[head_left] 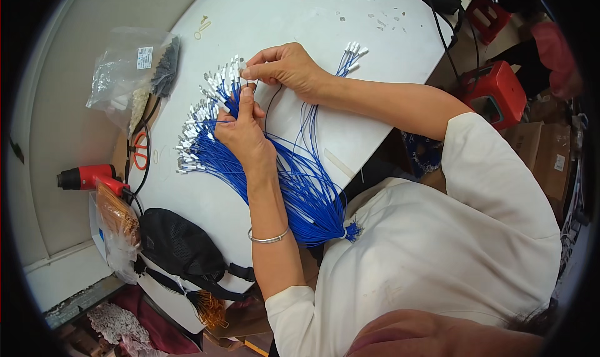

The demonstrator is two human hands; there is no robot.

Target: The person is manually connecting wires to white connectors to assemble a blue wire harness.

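Note:
A big bundle of thin blue wires [300, 201] spreads over the white table, tied together at its near end. White connectors [194, 132] tip the wires at the far end. My left hand [247, 135], a bangle on its wrist, is closed around several wires just below their connectors, thumb raised. Close above it, my right hand [287, 69] pinches at a white connector [236, 68] with thumb and forefinger. A smaller group of wires with white connectors [353, 54] lies apart, beyond my right wrist.
On the left are a plastic bag of dark and pale small parts [134, 72], orange-handled scissors [141, 150], a red-and-black heat gun [90, 177] and a black pouch [178, 241]. Red stools [497, 94] and another person's sleeve [556, 60] show at right. Scraps [381, 22] dot the white table [269, 19].

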